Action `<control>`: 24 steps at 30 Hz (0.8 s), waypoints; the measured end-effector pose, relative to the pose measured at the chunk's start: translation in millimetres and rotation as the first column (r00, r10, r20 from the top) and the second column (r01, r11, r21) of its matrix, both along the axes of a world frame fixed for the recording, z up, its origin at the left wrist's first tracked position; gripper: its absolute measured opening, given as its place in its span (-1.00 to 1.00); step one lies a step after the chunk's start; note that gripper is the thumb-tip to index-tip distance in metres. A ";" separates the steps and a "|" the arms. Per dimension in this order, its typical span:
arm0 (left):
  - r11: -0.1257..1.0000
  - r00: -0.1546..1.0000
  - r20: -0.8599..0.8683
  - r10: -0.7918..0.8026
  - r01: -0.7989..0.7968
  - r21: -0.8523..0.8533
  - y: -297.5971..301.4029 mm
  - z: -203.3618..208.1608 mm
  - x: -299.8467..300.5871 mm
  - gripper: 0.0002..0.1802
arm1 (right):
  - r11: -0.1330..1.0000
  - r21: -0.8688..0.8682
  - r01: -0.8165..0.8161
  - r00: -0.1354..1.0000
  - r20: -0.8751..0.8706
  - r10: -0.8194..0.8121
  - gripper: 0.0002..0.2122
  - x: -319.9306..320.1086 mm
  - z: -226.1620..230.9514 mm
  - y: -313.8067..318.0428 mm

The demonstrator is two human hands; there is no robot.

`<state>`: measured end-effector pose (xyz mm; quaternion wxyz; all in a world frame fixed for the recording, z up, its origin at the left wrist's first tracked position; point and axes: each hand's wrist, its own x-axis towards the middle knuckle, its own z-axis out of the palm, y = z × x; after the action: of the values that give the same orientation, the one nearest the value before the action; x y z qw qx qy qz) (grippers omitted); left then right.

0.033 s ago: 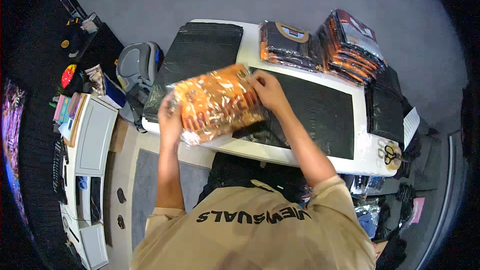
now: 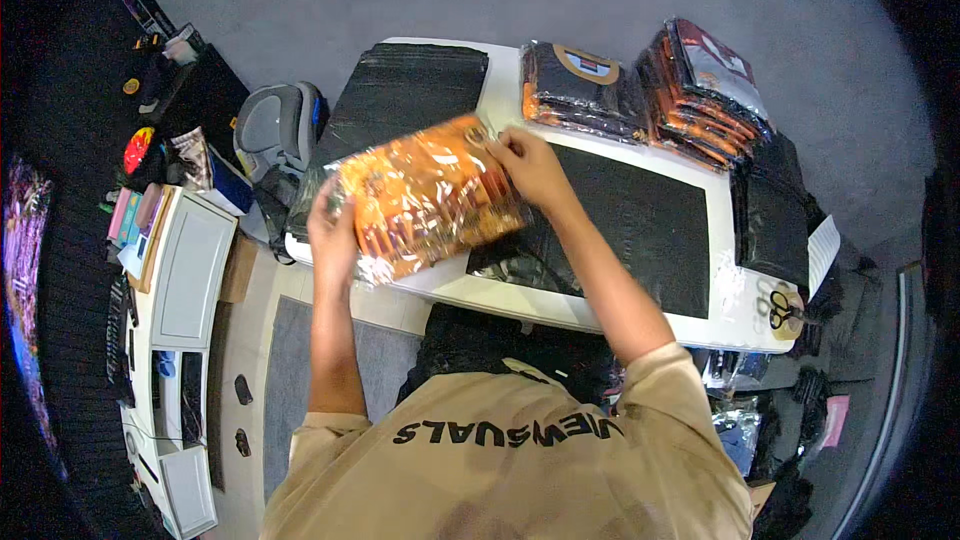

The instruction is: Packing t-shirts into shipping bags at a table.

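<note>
Between my two hands, above the white table (image 2: 503,90), is a folded orange item in a clear plastic bag (image 2: 425,195), its film shiny with glare and its printing blurred. My left hand (image 2: 333,235) is closed on the bag's left edge. At its upper right corner, my right hand (image 2: 530,168) pinches the film. Below and to the right of the bag, a flat black sheet or bag (image 2: 635,225) lies on the table, partly covered by the bag and my right forearm.
A stack of black plastic bags (image 2: 415,90) lies at the table's far left. Bagged folded garments form a low pile (image 2: 575,90) and a taller stack (image 2: 705,90) at the back. Black packages (image 2: 770,210) and scissors (image 2: 780,310) are at the right. A grey child seat (image 2: 275,130) stands left.
The bagged orange item has shifted slightly up and left with both hands, which keep hold of it.
</note>
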<state>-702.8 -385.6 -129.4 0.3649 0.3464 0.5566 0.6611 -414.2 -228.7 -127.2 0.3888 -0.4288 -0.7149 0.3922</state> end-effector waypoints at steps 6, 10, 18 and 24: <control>0.967 0.904 -0.352 0.241 -0.253 0.014 -2.0 -15.3 -59.4 -0.29 | 0.981 -0.128 -0.145 0.985 -0.112 0.131 -0.78 -36.1 27.0 42.6; 0.924 0.595 -0.760 0.262 -0.382 0.019 -31.9 -48.9 -62.8 -0.38 | 0.945 0.324 -0.042 0.975 0.220 -0.032 -0.74 11.0 -37.1 -1.2; 0.985 0.654 -0.750 0.101 0.043 0.170 4.9 -5.6 88.2 -0.80 | 0.923 0.383 0.030 0.855 0.468 -0.222 -0.43 60.8 -43.2 -83.1; 0.899 0.684 -0.663 -0.305 0.436 0.035 33.4 -36.2 165.7 -0.61 | 0.944 0.326 -0.045 0.758 0.627 -0.180 -0.22 63.2 -67.1 -81.8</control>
<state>-537.2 -352.2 -165.6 0.2437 0.6899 0.4994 0.4639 -351.0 -310.5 -194.3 0.1960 -0.4945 -0.8427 0.0833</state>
